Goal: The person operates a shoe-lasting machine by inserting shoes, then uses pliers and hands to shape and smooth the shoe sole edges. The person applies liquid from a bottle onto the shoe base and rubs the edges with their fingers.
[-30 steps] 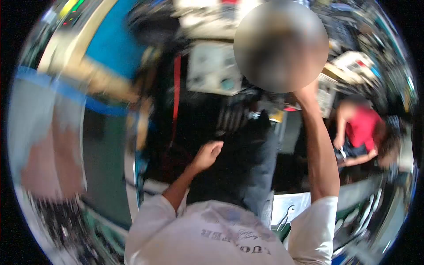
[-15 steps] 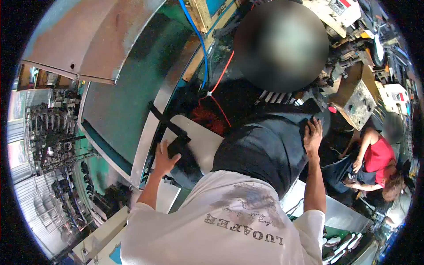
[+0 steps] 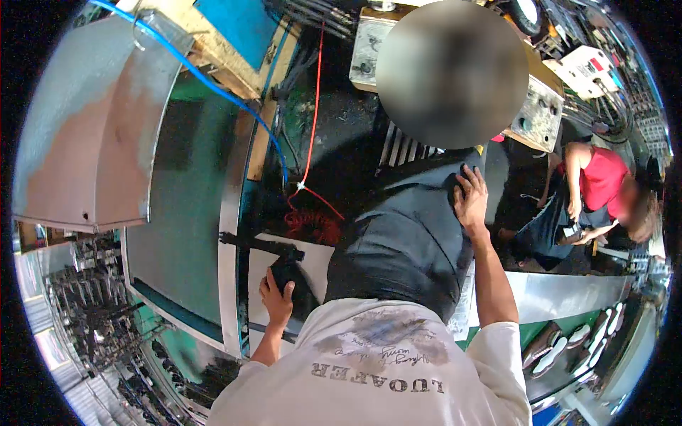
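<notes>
My right hand (image 3: 470, 197) lies on my dark trousers (image 3: 401, 238) near the knee, fingers stretched out and holding nothing. At my left side, my left hand (image 3: 277, 298) rests against the near edge of a dark, padded-looking thing (image 3: 297, 284); its thumb stands apart from the fingers. What this dark thing is, I cannot make out. A black bar (image 3: 259, 245) runs from it toward the metal edge of a green conveyor-like bed (image 3: 188, 213). Beneath the dark thing a pale flat surface (image 3: 317, 264) shows.
A rusty metal hood (image 3: 89, 135) covers part of the green bed. A blue hose (image 3: 206, 78) and a red coiled cord (image 3: 312, 224) hang ahead. To the right, a co-worker in red (image 3: 604, 181) handles a small dark object. Brown shoes with white soles (image 3: 547, 348) stand lower right.
The view has swung, so the machines and co-worker sit differently in the picture. My left fingers look less spread beside the dark thing. My right hand stays on my leg.
</notes>
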`<state>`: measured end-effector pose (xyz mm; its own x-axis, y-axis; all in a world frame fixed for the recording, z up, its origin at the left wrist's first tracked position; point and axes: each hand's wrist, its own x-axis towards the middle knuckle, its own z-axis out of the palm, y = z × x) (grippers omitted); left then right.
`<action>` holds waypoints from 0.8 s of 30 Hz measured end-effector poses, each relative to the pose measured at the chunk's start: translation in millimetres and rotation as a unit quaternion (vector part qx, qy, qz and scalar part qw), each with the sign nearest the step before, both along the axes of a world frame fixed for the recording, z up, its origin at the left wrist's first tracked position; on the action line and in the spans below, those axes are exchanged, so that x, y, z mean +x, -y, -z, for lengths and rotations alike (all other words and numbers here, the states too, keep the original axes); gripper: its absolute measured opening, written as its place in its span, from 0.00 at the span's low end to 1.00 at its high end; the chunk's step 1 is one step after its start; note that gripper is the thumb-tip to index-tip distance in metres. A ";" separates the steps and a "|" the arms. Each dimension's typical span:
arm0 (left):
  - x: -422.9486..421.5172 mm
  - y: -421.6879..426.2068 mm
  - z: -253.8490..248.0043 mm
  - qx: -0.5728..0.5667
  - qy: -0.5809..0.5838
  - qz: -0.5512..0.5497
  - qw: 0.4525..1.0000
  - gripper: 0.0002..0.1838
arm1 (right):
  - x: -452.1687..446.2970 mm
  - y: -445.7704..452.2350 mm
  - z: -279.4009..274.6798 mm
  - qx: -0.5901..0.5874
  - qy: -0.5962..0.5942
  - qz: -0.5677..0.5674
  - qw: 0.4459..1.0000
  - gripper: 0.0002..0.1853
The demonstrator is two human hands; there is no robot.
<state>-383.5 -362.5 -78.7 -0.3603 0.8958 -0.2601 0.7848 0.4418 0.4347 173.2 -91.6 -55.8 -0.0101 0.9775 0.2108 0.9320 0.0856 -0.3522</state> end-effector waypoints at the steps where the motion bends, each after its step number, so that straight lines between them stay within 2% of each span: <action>1: -2.4 -2.0 1.2 0.003 -0.002 0.010 1.000 0.50 | 0.5 0.5 -0.1 0.001 -0.004 0.003 1.000 0.18; 8: -18.4 -6.2 4.1 -0.003 -0.027 0.065 0.998 0.52 | -0.3 1.6 -3.9 -0.015 -0.016 0.029 0.999 0.18; 14: -24.7 -28.9 -14.0 -0.035 -0.009 0.061 0.997 0.53 | -3.4 -3.6 -8.7 -0.015 -0.024 0.027 0.999 0.18; 24: -38.5 -36.1 -9.1 0.000 -0.003 0.115 0.993 0.52 | -5.2 -3.3 -15.9 -0.019 -0.021 0.035 0.999 0.17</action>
<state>-422.0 -326.4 -69.6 -0.1477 0.9547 -0.2581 0.8678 0.2503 0.4292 168.0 -88.3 -39.9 0.0664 0.9829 0.1716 0.9197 0.0064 -0.3926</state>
